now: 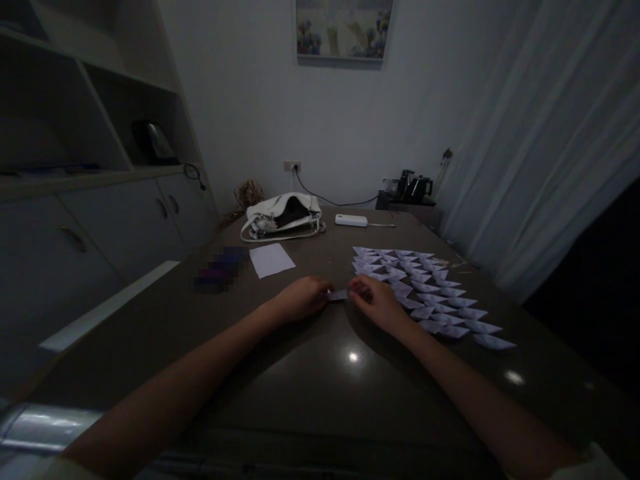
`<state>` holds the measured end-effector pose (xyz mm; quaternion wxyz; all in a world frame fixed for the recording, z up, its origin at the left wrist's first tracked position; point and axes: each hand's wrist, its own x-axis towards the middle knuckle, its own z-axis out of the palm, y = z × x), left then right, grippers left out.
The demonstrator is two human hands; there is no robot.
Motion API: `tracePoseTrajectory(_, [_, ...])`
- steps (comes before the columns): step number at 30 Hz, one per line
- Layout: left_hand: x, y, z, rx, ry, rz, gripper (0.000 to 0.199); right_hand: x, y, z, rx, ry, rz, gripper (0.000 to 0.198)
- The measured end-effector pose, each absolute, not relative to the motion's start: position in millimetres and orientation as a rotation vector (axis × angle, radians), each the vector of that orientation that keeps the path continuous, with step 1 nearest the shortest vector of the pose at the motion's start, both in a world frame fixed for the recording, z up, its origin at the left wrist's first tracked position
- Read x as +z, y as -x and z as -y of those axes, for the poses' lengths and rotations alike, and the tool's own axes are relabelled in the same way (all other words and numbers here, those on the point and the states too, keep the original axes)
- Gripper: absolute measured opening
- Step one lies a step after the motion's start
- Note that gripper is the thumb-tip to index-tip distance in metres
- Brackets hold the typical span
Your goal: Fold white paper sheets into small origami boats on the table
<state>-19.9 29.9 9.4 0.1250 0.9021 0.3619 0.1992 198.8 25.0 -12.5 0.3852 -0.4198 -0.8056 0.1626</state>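
Between my two hands, over the middle of the table, is a small folded piece of white paper [338, 295]. The fingers of my left hand [306, 297] close on its left end. At the other end, my right hand [376, 301] pinches the paper between thumb and fingers. Just beyond and beside my right hand stand rows of small folded paper boats [429, 288], several in each row. A white stack of paper sheets [271, 259] lies flat to the far left of my hands.
A white handbag [285, 217] sits at the back of the dark table [300, 387], with a white power bank [351, 220] and short cable to its right. A blurred dark object [220, 269] lies left of the sheets. A kettle [419, 189] stands behind the table's far right.
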Motion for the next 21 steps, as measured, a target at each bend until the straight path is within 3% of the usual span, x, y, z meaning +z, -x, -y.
tracePoseTrajectory(2, [8.2, 20.0, -31.5, 0.678, -2.533, -1.064, 0.021, -10.7, -198.3, -23.4, 0.404, 1.112, 2.043, 0.003])
tracePoseTrajectory(8, [1.2, 14.5, -31.3, 0.966, -2.173, -0.956, 0.034, -11.1, -192.8, -20.0, 0.631, 1.079, 2.046, 0.014])
tracePoseTrajectory(12, [-6.0, 9.2, -29.9, 0.988, -1.976, -0.805, 0.041, -12.8, -188.7, -17.6, 0.858, 0.929, 1.972, 0.024])
tracePoseTrajectory(21, [-16.4, 4.7, -32.7, 0.949, -1.432, -0.546, 0.047, -17.1, -186.8, -20.4, 0.956, 0.899, 1.886, 0.028])
